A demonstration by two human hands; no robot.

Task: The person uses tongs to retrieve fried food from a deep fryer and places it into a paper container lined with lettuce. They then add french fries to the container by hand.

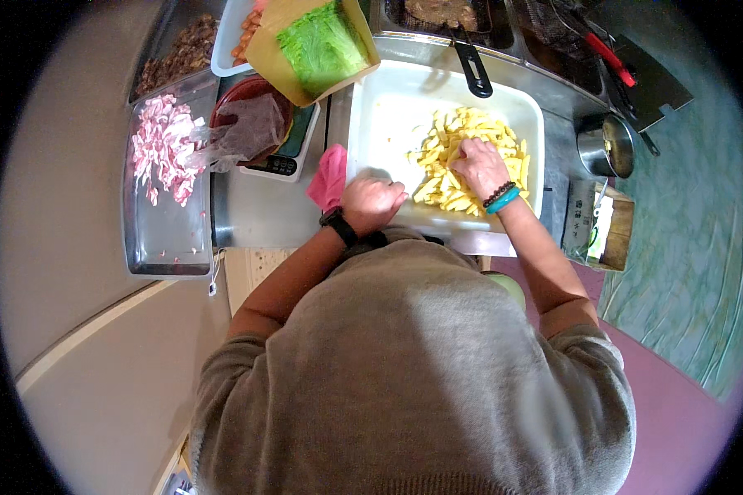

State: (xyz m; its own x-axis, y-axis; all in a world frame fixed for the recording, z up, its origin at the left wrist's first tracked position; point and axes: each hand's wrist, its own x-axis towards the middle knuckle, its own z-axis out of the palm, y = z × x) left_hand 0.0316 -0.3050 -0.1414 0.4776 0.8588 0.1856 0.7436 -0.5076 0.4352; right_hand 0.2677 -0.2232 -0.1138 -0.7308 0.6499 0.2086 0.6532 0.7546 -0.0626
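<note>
A white rectangular tub point(392, 87) stands before me, with a heap of pale yellow cut potato fries point(446, 188) on its right side. My right hand point(480, 167) is down on the heap, its fingers curled in among the fries and partly hidden by them. Closed into a fist, my left hand point(371, 204) rests at the tub's near left corner; whatever its fingers may hold is hidden. A pink cloth point(329, 178) lies just left of that hand.
Left are a scale point(281, 167), a plastic bag point(252, 124) and a metal tray point(167, 239) with sliced meat. Lettuce point(324, 48) sits in a cardboard box beyond. Fryer wells with a black handle point(472, 70) line the back; a metal pot point(605, 145) stands right.
</note>
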